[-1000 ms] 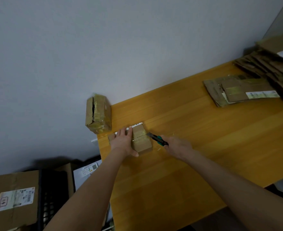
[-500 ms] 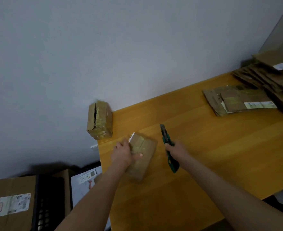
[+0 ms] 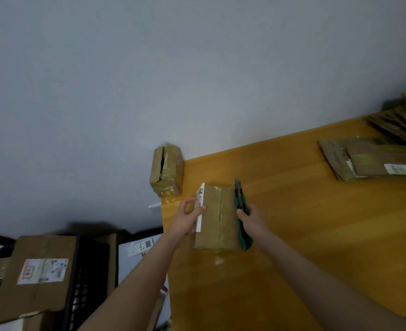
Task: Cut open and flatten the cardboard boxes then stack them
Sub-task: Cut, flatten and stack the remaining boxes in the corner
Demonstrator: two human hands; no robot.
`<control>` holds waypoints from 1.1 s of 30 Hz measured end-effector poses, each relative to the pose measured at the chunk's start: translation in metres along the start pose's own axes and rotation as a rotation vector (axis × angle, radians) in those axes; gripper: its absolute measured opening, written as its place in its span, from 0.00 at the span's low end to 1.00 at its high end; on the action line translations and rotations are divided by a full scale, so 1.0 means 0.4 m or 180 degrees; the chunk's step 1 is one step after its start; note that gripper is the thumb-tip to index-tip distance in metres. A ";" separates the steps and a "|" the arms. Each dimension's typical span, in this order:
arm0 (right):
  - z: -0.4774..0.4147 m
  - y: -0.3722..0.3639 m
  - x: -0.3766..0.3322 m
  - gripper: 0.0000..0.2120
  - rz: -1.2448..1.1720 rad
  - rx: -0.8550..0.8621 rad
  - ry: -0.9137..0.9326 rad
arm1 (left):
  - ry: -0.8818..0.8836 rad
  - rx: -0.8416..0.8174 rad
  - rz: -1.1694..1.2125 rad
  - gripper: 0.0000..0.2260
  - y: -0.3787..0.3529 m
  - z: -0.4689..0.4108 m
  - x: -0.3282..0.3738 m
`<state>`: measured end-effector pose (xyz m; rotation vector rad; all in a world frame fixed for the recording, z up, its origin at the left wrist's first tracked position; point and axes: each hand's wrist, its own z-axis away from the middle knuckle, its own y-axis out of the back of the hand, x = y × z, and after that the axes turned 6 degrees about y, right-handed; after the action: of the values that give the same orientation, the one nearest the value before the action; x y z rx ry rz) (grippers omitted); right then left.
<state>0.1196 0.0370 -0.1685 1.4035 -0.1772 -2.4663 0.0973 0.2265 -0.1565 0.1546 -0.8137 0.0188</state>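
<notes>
A small taped cardboard box (image 3: 217, 216) lies on the wooden table (image 3: 304, 223) near its left edge, with a white label along its left side. My left hand (image 3: 186, 217) holds the box's left side, thumb on top. My right hand (image 3: 251, 217) grips a green utility knife (image 3: 241, 211) beside the box's right side, blade pointing away from me. A second taped box (image 3: 166, 172), split along one face, stands at the table's far left corner against the wall. Flattened cardboard pieces (image 3: 374, 161) lie stacked at the right.
More flattened cardboard (image 3: 398, 120) is piled at the far right by the wall. Left of the table, lower down, sit a large labelled cardboard box (image 3: 37, 273), a black crate (image 3: 87, 280) and a white sheet (image 3: 139, 249). The table's left edge runs close to my left hand.
The small box was turned and now lies lengthwise toward me. My right hand brought the knife up alongside its right side, and my left hand shifted to the labelled side.
</notes>
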 end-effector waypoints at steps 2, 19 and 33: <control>-0.004 0.010 -0.022 0.13 0.0094 0.0011 0.0182 | 0.0121 -0.0055 0.0044 0.23 0.017 0.016 0.024; 0.109 0.096 -0.191 0.26 0.2555 0.0569 0.1946 | -0.0484 0.0217 0.0258 0.19 0.000 0.062 0.152; 0.113 0.108 -0.186 0.18 0.3741 0.0226 0.2138 | -0.0599 0.0411 0.0221 0.17 -0.067 0.043 0.180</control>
<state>0.1251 0.0177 -0.0735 1.4418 -0.6888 -1.0115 0.1365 0.1945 -0.0959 0.2527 -1.0059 0.1240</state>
